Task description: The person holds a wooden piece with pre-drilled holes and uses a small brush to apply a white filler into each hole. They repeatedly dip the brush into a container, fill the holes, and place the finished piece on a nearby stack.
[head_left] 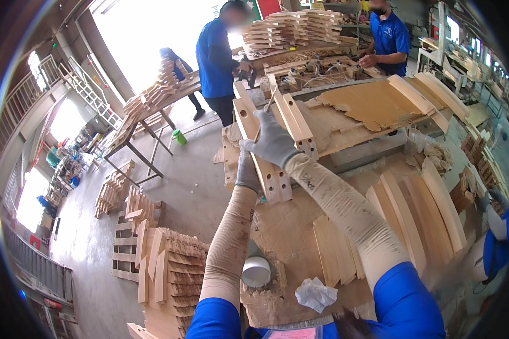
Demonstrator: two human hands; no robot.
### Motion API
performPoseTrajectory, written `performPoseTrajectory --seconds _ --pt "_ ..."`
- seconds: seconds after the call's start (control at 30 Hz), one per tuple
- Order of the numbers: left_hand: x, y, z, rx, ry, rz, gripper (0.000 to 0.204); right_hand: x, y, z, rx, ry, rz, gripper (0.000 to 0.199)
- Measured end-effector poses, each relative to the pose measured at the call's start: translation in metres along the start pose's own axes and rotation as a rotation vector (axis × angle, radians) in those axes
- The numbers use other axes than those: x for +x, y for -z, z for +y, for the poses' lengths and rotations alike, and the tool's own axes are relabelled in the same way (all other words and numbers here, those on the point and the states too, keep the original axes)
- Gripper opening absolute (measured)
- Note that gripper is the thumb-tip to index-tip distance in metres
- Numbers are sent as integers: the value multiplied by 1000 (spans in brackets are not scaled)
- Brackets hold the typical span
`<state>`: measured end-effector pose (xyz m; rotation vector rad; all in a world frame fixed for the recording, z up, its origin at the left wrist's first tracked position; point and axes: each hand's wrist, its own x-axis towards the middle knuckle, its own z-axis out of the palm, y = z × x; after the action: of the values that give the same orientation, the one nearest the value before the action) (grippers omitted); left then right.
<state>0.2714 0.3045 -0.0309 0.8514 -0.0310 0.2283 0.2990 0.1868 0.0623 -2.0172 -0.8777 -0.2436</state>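
A pale wooden piece (pixel 271 172) with round holes in its face and end lies lengthwise in front of me on the cluttered bench. My gloved left hand (pixel 247 169) is closed around its left edge. Across the same piece reaches my gloved right hand (pixel 274 140), its fingers closed on a thin stick (pixel 272 97) that slants over the wood. The stick's lower tip is partly hidden by the fingers. Just right of it rests a second drilled wooden piece (pixel 297 127), parallel to the first. Both forearms wear beige sleeves.
On the bench are a white tub (pixel 256 272), crumpled white paper (pixel 316 295), flat boards (pixel 335 251) and curved boards (pixel 415 212). Stacked wood (pixel 178 271) stands at lower left. Two co-workers (pixel 215 59) (pixel 389 39) stand beyond; another person's gloved hand (pixel 495 212) is at right.
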Motion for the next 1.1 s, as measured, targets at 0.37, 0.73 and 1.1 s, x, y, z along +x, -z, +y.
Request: performPoseTrajectory --seconds 0.37,0.73,1.1 --pt "91 57 22 264 25 246 27 76 -62 34 -199 -157 -43 62" --pt "-39 56 118 524 -299 330 36 79 -90 77 -271 56 126 55" --pt "-311 13 50 385 -304 153 41 -265 133 74 -575 191 281 53"
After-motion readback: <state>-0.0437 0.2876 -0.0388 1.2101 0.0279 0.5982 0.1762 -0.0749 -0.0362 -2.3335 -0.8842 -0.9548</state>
